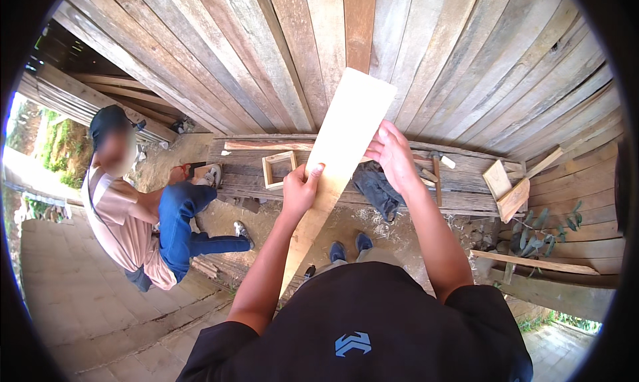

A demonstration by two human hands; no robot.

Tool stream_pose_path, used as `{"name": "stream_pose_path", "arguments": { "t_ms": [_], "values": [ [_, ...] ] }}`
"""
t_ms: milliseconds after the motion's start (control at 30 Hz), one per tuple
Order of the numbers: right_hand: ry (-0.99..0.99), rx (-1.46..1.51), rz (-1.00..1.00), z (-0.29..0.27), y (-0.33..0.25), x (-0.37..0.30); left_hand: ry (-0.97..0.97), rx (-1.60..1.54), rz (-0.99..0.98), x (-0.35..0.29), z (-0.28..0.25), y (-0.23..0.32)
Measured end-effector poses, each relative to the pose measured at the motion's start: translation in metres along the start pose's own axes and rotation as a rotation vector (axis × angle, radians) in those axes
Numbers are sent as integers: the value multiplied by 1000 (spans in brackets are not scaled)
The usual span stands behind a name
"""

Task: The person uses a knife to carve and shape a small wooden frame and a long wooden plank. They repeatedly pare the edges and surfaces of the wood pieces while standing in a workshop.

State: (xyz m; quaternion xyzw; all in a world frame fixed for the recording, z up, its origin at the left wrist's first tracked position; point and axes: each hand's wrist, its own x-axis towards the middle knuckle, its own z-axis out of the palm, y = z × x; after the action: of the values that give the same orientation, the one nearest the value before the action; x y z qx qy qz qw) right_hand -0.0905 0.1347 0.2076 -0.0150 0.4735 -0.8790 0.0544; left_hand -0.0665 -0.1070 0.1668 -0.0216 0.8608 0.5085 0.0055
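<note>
A long, pale wooden board point(349, 119) slants up in front of me, its wide far end brightly lit and its narrow near end running down beside my body. My left hand point(301, 188) grips the board's left edge, thumb on the upper face and the other fingers partly hidden. At the opposite edge is my right hand point(393, 157), palm turned inward and fingers extended close to the wood; whether the fingertips touch it I cannot tell. Behind the board stands a low bench of weathered planks point(253, 176), bearing a small rectangular wooden frame point(266, 172).
A person point(126, 215) in jeans sits at the left, one foot on the bench's end. Dark cloth point(378, 188) hangs over the bench's front edge. Joined wood pieces point(512, 197) stand at its right end, near a leafy plant point(532, 239). A plank wall point(439, 56) rises behind.
</note>
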Motion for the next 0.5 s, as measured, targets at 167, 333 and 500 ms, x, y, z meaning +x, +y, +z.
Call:
{"name": "stream_pose_path", "arguments": {
  "t_ms": [167,333,500],
  "values": [
    [207,94,-11,25,-10,-1,-8,-21,93,-10,4,13],
    [348,165,-189,41,-2,-13,95,46,270,-30,10,13],
    [380,221,-211,37,-3,-23,131,43,342,-51,26,15]
  ]
}}
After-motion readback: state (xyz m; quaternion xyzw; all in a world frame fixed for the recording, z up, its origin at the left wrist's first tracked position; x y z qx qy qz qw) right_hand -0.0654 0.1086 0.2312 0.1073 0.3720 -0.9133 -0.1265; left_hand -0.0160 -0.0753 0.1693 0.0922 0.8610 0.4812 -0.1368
